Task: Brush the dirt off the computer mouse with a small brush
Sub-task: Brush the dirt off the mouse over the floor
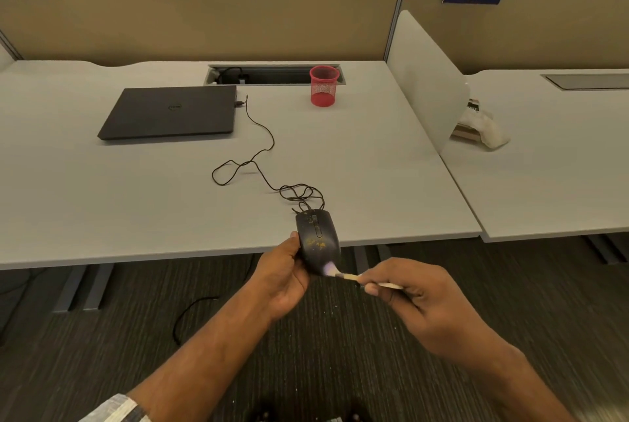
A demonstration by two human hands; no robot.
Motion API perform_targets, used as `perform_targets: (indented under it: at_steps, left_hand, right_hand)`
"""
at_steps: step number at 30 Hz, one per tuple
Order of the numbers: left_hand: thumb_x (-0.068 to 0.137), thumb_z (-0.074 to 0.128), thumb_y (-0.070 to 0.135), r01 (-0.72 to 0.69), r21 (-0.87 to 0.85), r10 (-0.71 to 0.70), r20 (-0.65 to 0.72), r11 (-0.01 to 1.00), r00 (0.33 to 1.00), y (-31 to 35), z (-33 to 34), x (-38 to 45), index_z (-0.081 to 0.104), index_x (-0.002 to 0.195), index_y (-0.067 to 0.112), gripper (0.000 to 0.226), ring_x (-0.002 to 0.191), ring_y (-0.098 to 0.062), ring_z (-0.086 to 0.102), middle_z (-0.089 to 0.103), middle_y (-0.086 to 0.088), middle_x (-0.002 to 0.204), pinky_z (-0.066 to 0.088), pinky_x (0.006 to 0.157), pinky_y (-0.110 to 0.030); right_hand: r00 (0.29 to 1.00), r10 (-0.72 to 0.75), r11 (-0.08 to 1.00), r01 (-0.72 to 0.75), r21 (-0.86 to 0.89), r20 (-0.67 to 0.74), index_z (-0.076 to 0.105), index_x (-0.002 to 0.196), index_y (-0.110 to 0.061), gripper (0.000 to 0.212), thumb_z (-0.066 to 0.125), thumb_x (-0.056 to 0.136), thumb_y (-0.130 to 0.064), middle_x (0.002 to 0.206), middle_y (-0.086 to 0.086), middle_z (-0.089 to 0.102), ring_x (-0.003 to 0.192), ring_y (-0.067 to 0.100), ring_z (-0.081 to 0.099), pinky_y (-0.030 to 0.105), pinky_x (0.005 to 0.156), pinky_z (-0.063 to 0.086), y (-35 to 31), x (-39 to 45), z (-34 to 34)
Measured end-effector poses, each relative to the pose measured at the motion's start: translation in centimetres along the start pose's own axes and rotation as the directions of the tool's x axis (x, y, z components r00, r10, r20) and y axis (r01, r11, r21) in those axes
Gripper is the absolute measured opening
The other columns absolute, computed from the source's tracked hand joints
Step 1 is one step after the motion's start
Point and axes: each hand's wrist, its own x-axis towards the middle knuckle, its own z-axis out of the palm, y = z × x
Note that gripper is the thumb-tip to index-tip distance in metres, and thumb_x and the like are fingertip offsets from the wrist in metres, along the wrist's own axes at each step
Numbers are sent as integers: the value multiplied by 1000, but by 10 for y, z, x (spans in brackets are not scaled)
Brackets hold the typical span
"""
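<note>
A black wired computer mouse [318, 239] with yellowish dirt specks on its back is held over the desk's front edge by my left hand [284, 277], which grips it from the left and beneath. My right hand [417, 297] pinches a small brush [354, 278] with a pale handle. The brush's whitish bristles touch the rear end of the mouse. The mouse cable [258, 166] runs in loops across the desk to a closed black laptop [173, 113].
A red mesh pen cup [323, 86] stands at the back beside a cable slot [265, 74]. A white divider panel [427, 81] separates the grey desk [102, 200] from the neighbouring one. A loose black cable [190, 316] lies on the carpet below.
</note>
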Motion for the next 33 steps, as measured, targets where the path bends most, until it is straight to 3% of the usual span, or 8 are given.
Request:
perform_targets:
  at_steps: [3,8,14,18,21,28,30,33]
  left_hand:
    - [106,44,22,-4,-10,4,-6,1000,1000,0,-1,1,57,131,8,32,103,-34,78,75,-25,122,64,79,-50]
    - [107,42,24,25,-20,-25,2,999,1000,0,1,-1,56,130,7,32,103,-36,77,77,-26,114,66,66,-45]
    - [108,43,23,-27,-2,27,-13,1000,1000,-1,3,1,57,134,5,35,100,-31,79,75,-24,121,63,77,-46]
    - [107,44,22,-20,-23,20,-7,1000,1000,1,1,-1,57,130,6,31,101,-33,78,77,-25,115,66,68,-44]
    - [107,43,23,1,-18,-1,3,1000,1000,2,1,-2,57,129,7,30,103,-35,77,77,-26,115,67,70,-46]
    - [108,41,25,-13,-13,13,2,1000,1000,-1,3,0,56,134,5,35,100,-32,79,77,-25,116,66,73,-43]
    - [108,41,26,-13,0,13,6,1000,1000,0,3,0,55,134,8,34,102,-32,78,77,-24,117,65,76,-44]
    - [108,41,25,-5,-25,5,12,1000,1000,2,4,-2,55,131,7,32,99,-33,79,77,-25,114,67,68,-43]
  right_hand:
    - [1000,-8,999,8,36,-8,71,108,-25,19,58,94,-27,93,-14,70,84,13,68,30,67,55,-1,-1,-3]
    - [993,-39,999,41,14,-110,71,110,-21,21,59,94,-23,97,-16,70,90,10,68,21,73,52,-4,7,-3]
    - [998,-52,999,53,-11,36,72,108,-21,20,58,93,-24,96,-17,69,90,3,66,20,75,53,-1,1,11]
    - [997,-73,997,74,26,-37,71,109,-19,20,59,94,-23,96,-16,69,88,7,67,17,73,51,-3,3,5]
    - [988,-84,996,85,-2,-126,72,111,-16,22,58,94,-23,98,-15,70,90,6,68,15,76,49,-4,9,1]
    - [999,-26,999,26,-21,25,72,108,-22,21,56,94,-27,95,-18,69,89,4,66,17,74,50,0,0,13]
    - [999,-25,1000,26,-16,25,72,108,-24,22,55,95,-29,94,-18,70,88,6,66,18,73,51,-1,-2,9]
    - [997,-50,998,52,26,-53,72,109,-19,22,57,95,-25,95,-14,71,87,10,68,21,71,53,-3,1,1]
